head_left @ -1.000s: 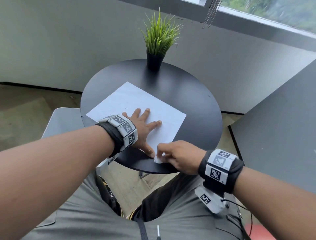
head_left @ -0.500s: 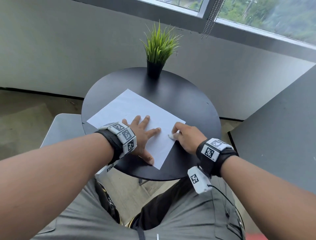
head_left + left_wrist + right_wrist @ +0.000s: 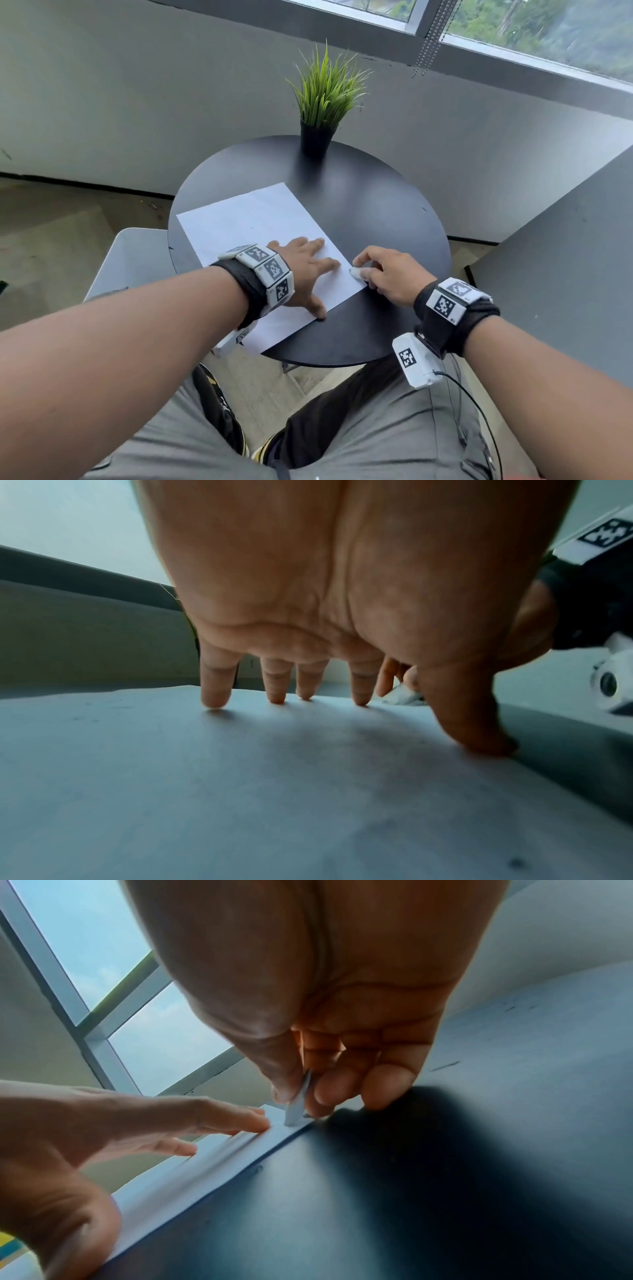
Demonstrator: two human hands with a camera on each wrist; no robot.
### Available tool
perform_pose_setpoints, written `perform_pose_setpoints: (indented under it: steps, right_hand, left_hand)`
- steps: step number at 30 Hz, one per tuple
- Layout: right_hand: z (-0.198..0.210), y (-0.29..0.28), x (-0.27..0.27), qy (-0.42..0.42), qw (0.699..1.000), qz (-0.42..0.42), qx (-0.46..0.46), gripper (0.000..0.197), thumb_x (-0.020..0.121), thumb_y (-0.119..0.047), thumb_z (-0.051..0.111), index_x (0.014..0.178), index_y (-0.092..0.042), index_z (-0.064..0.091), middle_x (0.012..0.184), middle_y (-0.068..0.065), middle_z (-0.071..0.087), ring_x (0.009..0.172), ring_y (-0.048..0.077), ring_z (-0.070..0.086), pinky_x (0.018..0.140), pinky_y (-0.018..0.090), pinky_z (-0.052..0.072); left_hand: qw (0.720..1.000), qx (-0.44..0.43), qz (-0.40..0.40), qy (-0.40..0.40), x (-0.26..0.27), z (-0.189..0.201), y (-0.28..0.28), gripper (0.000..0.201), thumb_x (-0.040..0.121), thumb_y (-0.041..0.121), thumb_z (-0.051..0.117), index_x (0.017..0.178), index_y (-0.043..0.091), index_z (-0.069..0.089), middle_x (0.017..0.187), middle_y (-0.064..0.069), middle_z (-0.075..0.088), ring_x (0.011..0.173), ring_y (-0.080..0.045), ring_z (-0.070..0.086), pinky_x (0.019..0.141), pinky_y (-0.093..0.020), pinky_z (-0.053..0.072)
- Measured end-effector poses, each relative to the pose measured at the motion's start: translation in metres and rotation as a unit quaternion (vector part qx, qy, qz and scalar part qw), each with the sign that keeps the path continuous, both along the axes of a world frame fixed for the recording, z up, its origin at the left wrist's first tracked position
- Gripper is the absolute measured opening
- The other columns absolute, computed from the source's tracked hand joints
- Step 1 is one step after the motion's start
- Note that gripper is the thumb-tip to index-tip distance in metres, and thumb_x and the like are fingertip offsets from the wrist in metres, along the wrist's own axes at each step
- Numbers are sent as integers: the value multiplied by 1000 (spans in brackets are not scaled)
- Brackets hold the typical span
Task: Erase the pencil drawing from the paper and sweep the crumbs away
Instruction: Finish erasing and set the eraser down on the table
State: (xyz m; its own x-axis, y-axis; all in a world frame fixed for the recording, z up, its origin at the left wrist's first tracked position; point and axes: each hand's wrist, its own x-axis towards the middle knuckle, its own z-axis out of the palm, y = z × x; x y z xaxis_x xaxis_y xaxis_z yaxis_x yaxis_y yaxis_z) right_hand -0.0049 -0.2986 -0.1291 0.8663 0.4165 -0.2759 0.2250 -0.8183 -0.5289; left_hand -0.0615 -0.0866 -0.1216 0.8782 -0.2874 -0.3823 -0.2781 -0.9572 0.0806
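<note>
Round black table, matte top. White rectangular paper sheet flat on table, near-left part; no legible writing. Potted green grass plant, black pot at far edge. L hand: fingers spread straight, pressing sheet. R hand: fingertips pinching small white eraser on sheet's right edge. Wristbands w/ black-white square markers.
</note>
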Motion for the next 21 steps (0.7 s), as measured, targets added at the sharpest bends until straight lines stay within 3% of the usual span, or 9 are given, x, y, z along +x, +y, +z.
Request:
perform_pose_setpoints:
  steps: [2,5,9,14,18,19,21]
  right_hand:
    - [2,2,-3,-10,1000,12,-2,7,94,-30,60,100,-32,63,70,-9,61,65,7,57,75,30,50]
    - [6,5,-16,-13,999,24,-16,10,95,-40,59,99,-32,61,74,-12,62,74,9,59,71,27,46]
    - [7,17,-53,13,989,141,-46,10,97,-39,55,102,-33,60,83,-12,62,79,11,56,74,26,44]
    - [6,11,-26,-27,999,33,-28,11,96,-41,56,99,-31,60,86,-10,63,84,15,58,72,27,42]
    - [5,23,-58,4,985,165,-56,10,98,-36,53,103,-31,59,85,-9,61,81,16,54,75,30,44]
    - [7,25,-60,9,983,176,-54,10,98,-37,53,103,-31,60,86,-9,61,81,16,54,76,29,44]
    - [8,20,-42,-2,993,108,-42,9,96,-40,56,100,-33,60,85,-10,62,82,14,55,73,27,42]
  left_hand:
    - [1000,16,-13,13,2,-2,3,94,69,83,62,147,54,18,164,2,7,147,-25,13,102,-54,40]
    - [999,37,-26,13,2,-3,8,103,65,88,60,149,57,9,165,5,1,148,-25,10,98,-54,39]
    - [998,46,-32,7,1,-6,9,108,61,91,59,149,59,5,166,4,-4,149,-26,7,99,-57,36]
    - [998,47,-10,29,1,-7,11,109,61,94,56,147,64,-3,167,2,-16,152,-31,-8,108,-70,23]
    - [999,41,-4,32,0,-11,14,108,60,94,55,146,66,-4,166,3,-19,153,-30,-11,107,-72,22]
    - [999,41,-5,31,0,-11,14,108,60,95,55,145,66,-5,166,4,-19,153,-30,-11,107,-72,22]
    - [999,42,-5,33,2,-11,13,109,60,95,55,146,65,-5,166,4,-20,152,-29,-11,107,-71,22]
